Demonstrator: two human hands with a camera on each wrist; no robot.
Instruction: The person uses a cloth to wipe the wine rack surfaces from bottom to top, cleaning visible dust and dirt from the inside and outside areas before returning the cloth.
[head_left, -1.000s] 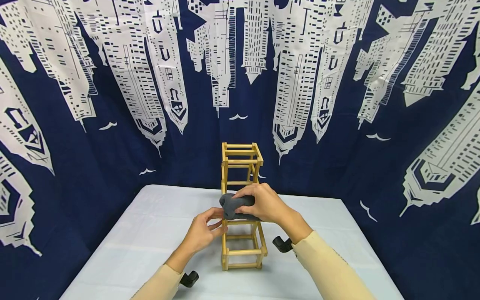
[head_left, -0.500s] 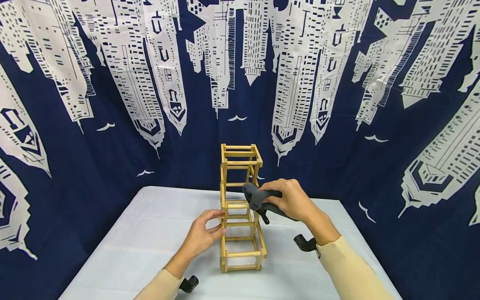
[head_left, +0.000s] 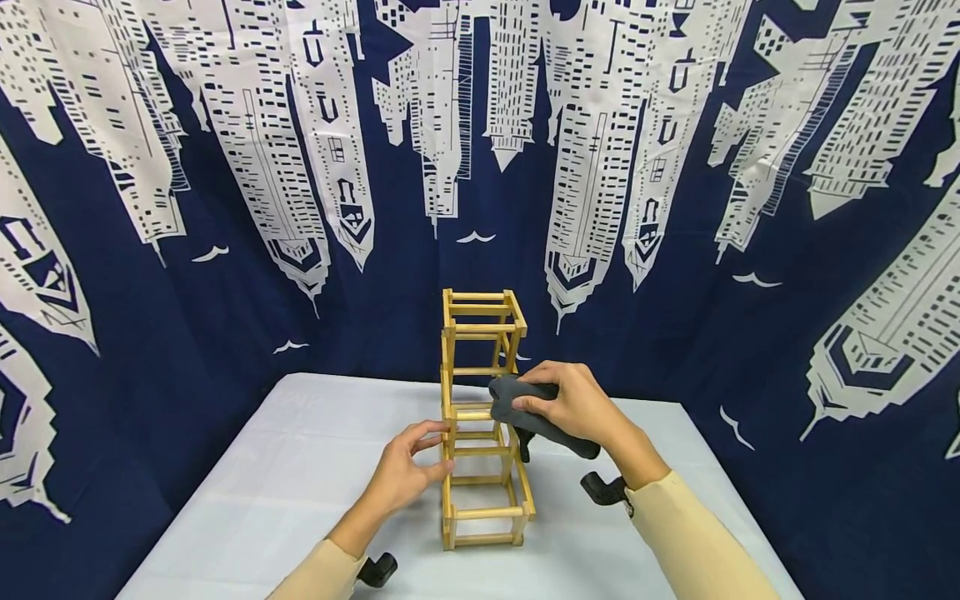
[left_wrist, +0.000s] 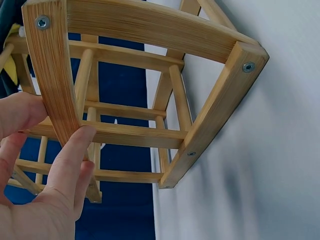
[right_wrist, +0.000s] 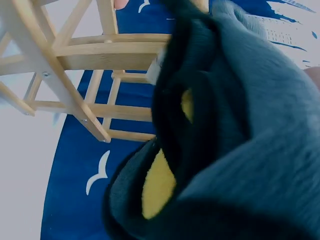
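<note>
Nearest: cream sleeves (head_left: 701, 533) on both arms, w/ small black gadgets (head_left: 603, 490) at the wrists, one per arm. L hand (head_left: 405, 467) is grasping the wooden rack (head_left: 491, 513) on its L side, below mid-height; left wrist view has digits on opp. edges of one bar (left_wrist: 54, 75). R hand (head_left: 577, 404) is grasping a grey cloth (head_left: 551, 433), bunched & pinched b/w thumb & fingers. Cloth is up off the table at the rack's R side, approx mid-height, one end overlapping the R upright in the head view; can't tell if they touch. Right wrist view: cloth folds gape, yellow lining (right_wrist: 157, 187) showing, nearest parts blurred, rack bars just beside.

Rack stands upright nr the middle of the table, light wood, several levels of bars, metal screws (left_wrist: 248, 66) at joints, bottom level jutting out. White table (head_left: 300, 467) under it all. Bg: navy curtain (head_left: 405, 317) behind & along both sides, w/ white skyscrapers (head_left: 588, 167) printed upside down, plus a few small white birds (head_left: 476, 237).
</note>
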